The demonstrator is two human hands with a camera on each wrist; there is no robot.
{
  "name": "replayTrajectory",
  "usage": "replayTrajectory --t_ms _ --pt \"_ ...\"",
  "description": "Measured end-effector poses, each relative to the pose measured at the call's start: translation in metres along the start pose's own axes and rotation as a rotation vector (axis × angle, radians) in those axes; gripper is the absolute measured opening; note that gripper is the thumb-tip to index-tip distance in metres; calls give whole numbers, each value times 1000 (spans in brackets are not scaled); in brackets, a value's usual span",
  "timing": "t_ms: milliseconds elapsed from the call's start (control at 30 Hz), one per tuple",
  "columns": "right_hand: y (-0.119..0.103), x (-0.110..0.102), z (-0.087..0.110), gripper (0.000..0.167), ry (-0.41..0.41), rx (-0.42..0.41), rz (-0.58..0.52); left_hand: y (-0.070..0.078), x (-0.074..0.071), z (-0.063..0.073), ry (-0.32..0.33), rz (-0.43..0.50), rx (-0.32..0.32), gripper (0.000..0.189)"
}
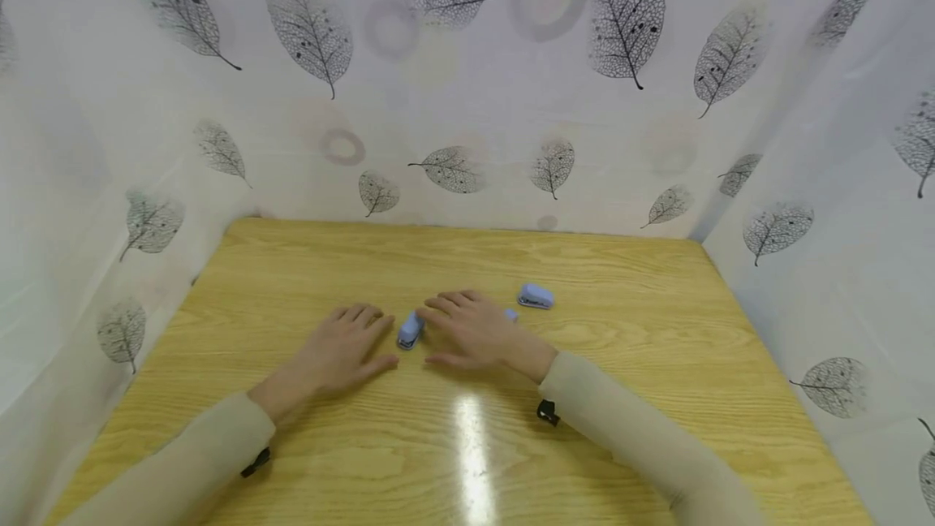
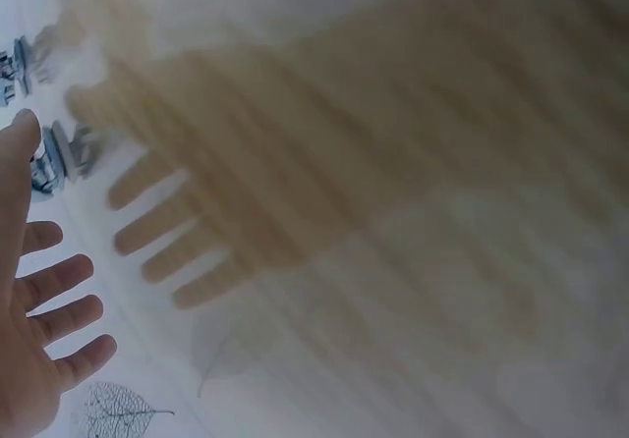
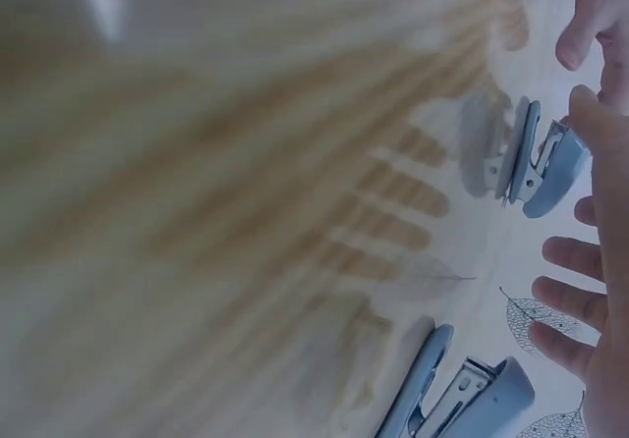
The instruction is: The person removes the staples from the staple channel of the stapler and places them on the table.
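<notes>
Three small light-blue staplers are on the wooden table. One stapler (image 1: 411, 331) lies between the two hands. My left hand (image 1: 342, 354), fingers spread, is just to its left, with a small gap between. My right hand (image 1: 471, 331) is over its right side with fingers extended; whether a fingertip touches the stapler cannot be told. Mostly hidden behind the right hand is a second stapler (image 1: 511, 315). The third stapler (image 1: 536, 296) lies farther back to the right. In the right wrist view, one stapler (image 3: 555, 168) appears beside the thumb and another stapler (image 3: 472, 399) lies lower down.
The wooden table (image 1: 351, 445) reflects a bright streak of light near its front. Leaf-patterned white sheeting (image 1: 475, 104) stands along the back and both sides. A dark band part (image 1: 548, 412) shows below the right sleeve.
</notes>
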State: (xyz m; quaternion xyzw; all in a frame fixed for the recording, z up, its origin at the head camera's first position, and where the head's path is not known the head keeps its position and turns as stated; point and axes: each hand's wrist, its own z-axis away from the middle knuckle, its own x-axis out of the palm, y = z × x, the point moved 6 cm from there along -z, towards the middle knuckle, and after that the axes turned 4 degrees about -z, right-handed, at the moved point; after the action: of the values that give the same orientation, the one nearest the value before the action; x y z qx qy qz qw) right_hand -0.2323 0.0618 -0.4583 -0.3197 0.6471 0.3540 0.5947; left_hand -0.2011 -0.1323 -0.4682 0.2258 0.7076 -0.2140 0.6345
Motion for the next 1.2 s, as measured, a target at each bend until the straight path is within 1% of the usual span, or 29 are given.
replayTrajectory --t_ms 100,233,367,500,600,767,833,1067,1200 --pt "0 1 -7 74 -28 3 -12 3 3 -1 6 -14 21 68" --pt "0 3 -15 69 -52 -3 -34 7 2 -2 16 -27 36 64" --pt "-2 5 -22 66 -52 -27 -36 9 3 -3 20 -37 38 59" --pt "-4 7 -26 63 -56 -49 -25 10 4 -4 36 -41 41 55" --pt "-5 7 -27 62 -60 -57 -13 12 4 -4 51 -38 40 52" --pt "-8 6 -23 58 -48 -51 -4 13 5 -1 83 1 17 48" --pt "-9 4 -20 55 -35 -44 -2 14 5 -1 104 19 4 46" --pt "-14 -2 -15 43 50 -40 27 16 4 -4 185 83 -29 41" --pt "-15 -3 -16 41 43 -40 42 17 5 -6 201 99 -38 36"
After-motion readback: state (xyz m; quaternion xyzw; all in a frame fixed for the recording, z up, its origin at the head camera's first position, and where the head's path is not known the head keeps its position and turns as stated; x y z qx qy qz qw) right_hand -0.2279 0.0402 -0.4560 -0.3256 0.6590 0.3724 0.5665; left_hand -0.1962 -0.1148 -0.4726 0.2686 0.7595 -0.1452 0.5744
